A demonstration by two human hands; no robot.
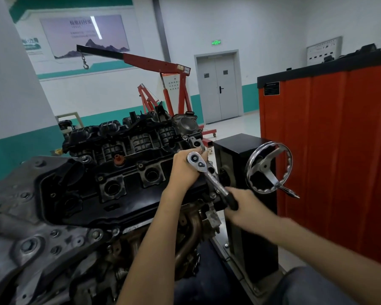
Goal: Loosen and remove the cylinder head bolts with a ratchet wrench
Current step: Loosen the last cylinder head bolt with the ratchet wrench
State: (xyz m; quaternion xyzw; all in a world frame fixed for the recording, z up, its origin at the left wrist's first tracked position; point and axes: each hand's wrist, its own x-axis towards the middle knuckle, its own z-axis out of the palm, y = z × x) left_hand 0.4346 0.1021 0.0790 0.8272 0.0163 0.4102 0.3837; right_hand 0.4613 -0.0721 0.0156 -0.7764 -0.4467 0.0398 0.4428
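A large engine (92,194) fills the lower left of the view, with its black top cover (123,190) turned up toward the camera. At the right stands a tall orange cabinet (330,150) with a dark top. Behind the engine, near the far wall, there is a red crane (163,67); its boom reaches to the left and carries a hook. Between the engine and the cabinet stands a black stand (233,150), and a shiny handwheel (269,166) is mounted on its side.

The ratchet wrench (209,176) is at the far right end of the cover. Its long axis goes diagonally: the round chrome head is at the upper left, above the end of the cover, and the black grip points down and to the right, toward the person. What is under the head is hidden.

The left hand (184,167) is at the head of the wrench; its fingers are curled around the head from behind and below. The right hand (245,206) holds the black grip, fingers wrapped closely round it, though this hand is a little blurred. Both forearms come in from the bottom edge.
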